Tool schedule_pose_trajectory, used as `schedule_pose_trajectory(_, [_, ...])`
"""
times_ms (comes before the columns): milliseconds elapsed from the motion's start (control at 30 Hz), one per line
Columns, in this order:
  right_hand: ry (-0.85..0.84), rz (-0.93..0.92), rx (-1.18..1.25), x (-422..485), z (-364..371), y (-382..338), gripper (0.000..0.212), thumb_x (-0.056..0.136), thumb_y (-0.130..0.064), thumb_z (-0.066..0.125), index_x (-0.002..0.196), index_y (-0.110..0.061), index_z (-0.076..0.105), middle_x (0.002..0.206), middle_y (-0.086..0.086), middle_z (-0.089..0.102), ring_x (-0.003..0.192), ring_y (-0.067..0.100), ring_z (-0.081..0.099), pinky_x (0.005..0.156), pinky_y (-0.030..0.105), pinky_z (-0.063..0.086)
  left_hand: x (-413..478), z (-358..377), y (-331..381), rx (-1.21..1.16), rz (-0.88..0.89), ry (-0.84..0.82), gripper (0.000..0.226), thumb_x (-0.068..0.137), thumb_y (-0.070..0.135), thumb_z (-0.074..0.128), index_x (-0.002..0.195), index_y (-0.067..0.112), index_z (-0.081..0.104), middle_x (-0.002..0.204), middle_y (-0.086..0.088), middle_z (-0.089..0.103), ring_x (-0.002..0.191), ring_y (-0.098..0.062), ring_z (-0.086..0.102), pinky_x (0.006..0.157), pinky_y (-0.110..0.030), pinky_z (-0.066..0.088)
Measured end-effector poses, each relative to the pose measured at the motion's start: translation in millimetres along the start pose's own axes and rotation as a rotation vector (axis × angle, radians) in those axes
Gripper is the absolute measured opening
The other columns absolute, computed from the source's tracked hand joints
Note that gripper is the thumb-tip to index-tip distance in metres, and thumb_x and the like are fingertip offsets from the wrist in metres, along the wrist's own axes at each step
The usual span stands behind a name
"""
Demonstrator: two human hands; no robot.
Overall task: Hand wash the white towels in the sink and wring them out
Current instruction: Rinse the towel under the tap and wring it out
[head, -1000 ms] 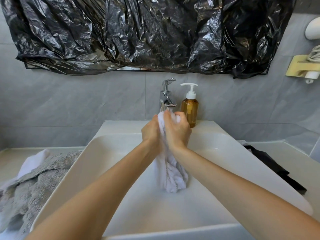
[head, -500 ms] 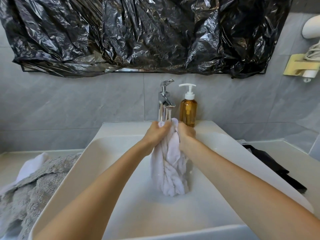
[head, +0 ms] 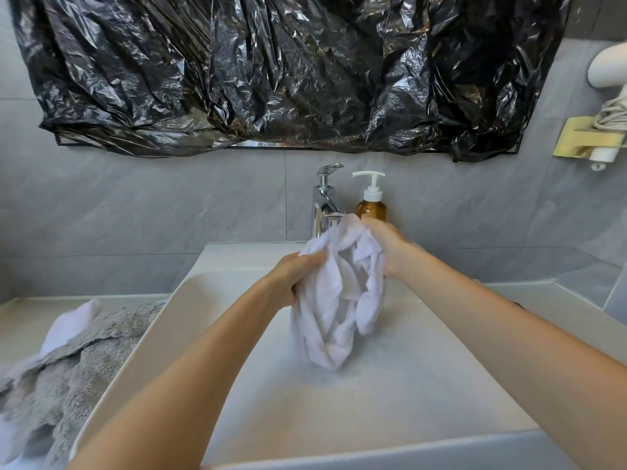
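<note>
A wet white towel (head: 336, 300) hangs bunched and loosely twisted above the white sink (head: 163, 320), its lower end near the basin floor. My left hand (head: 295, 276) grips the towel's left side a little below its top. My right hand (head: 386, 249) holds its upper right edge, just in front of the tap. The two hands are apart, and the cloth opens in folds between them. Part of each hand's fingers is hidden in the cloth.
A chrome tap (head: 325, 201) and an amber pump soap bottle (head: 371, 201) stand behind the basin. A grey towel (head: 61, 371) over white cloth (head: 68, 325) lies on the counter at left. Crumpled black plastic (head: 288, 72) covers the mirror. A hair dryer holder (head: 590, 140) hangs at right.
My hands, pressed together on a tight twist of towel a second ago, have moved apart. The towel has loosened and spread into open folds between them.
</note>
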State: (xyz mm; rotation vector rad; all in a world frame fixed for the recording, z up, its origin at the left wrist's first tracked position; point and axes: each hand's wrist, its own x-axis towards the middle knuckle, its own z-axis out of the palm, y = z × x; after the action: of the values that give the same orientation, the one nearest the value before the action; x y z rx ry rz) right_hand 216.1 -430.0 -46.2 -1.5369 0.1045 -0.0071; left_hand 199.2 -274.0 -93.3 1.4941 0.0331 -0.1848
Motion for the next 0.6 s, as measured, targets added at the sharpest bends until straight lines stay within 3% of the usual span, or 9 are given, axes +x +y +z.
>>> schedule_pose_trajectory(100, [-0.058,-0.151,-0.003,-23.5,6.4,16.2,0.022,0.094,-0.037,0.059,0.091,-0.015,0.057,0.077,0.005,0.056,0.074,0.022,0.057,0.070,0.032,0.046,-1.1,0.1,4.2,-0.241,0.142,0.023,0.037,0.092,0.034,0.058,0.121,0.011,0.060,0.116,-0.009,0.068,0.107,-0.023,0.064,0.093,-0.035,0.050])
schedule_pose_trajectory(167, [-0.139,-0.229,0.034,-44.5,15.1,29.5,0.031,0.091,-0.049,0.058,0.111,-0.024,0.054,0.088,-0.002,0.060,0.086,0.016,0.060,0.084,0.031,0.049,-5.0,4.1,6.7,-0.378,0.237,-0.010,0.020,0.099,0.027,0.047,0.112,0.015,0.055,0.102,-0.006,0.065,0.093,-0.019,0.064,0.078,-0.031,0.053])
schedule_pose_trajectory(233, [-0.077,-0.276,-0.010,-49.1,22.9,41.9,0.045,0.086,-0.060,0.058,0.123,-0.036,0.047,0.110,-0.008,0.060,0.107,0.015,0.058,0.098,0.036,0.045,-12.4,14.2,8.5,-0.449,0.246,0.026,0.014,0.103,0.023,0.040,0.103,0.015,0.052,0.093,-0.006,0.061,0.083,-0.018,0.061,0.071,-0.031,0.050])
schedule_pose_trajectory(267, [0.015,-0.273,-0.067,-48.8,26.7,47.2,0.048,0.084,-0.064,0.057,0.124,-0.040,0.045,0.113,-0.009,0.059,0.108,0.015,0.057,0.098,0.036,0.044,-14.9,18.7,9.3,-0.437,0.264,0.032,0.017,0.103,0.022,0.040,0.103,0.009,0.051,0.091,-0.008,0.060,0.082,-0.020,0.060,0.072,-0.031,0.050])
schedule_pose_trajectory(367, [0.278,-0.249,-0.180,-58.0,35.4,53.2,0.040,0.076,-0.068,0.056,0.108,-0.045,0.047,0.096,-0.012,0.063,0.094,0.018,0.061,0.086,0.033,0.048,-14.4,28.6,8.4,-0.421,0.318,-0.037,0.020,0.101,0.021,0.046,0.102,0.001,0.049,0.078,-0.018,0.066,0.072,-0.028,0.066,0.067,-0.030,0.054])
schedule_pose_trajectory(467, [0.362,-0.246,-0.236,-58.2,42.2,57.2,0.037,0.074,-0.064,0.056,0.096,-0.035,0.050,0.084,-0.011,0.063,0.087,0.023,0.062,0.081,0.034,0.051,-13.2,30.0,0.2,-0.496,0.256,-0.010,0.010,0.089,0.023,0.065,0.093,0.018,0.057,0.084,-0.026,0.066,0.074,-0.031,0.066,0.069,-0.036,0.056])
schedule_pose_trajectory(533, [0.378,-0.267,-0.302,-55.9,43.4,57.9,0.033,0.077,-0.057,0.059,0.094,-0.030,0.053,0.081,-0.007,0.062,0.087,0.027,0.061,0.079,0.034,0.051,-3.9,25.5,-7.9,-0.524,0.188,0.123,0.022,0.070,0.023,0.078,0.087,0.024,0.064,0.107,-0.026,0.068,0.083,-0.032,0.067,0.081,-0.042,0.053])
schedule_pose_trajectory(600, [0.368,-0.309,-0.374,-53.1,42.3,57.4,0.030,0.079,-0.049,0.060,0.095,-0.024,0.056,0.081,-0.002,0.059,0.086,0.030,0.059,0.076,0.034,0.050,3.4,23.3,-13.0,-0.563,0.165,0.226,0.052,0.063,0.022,0.082,0.112,0.019,0.066,0.114,-0.020,0.069,0.090,-0.031,0.070,0.092,-0.047,0.052])
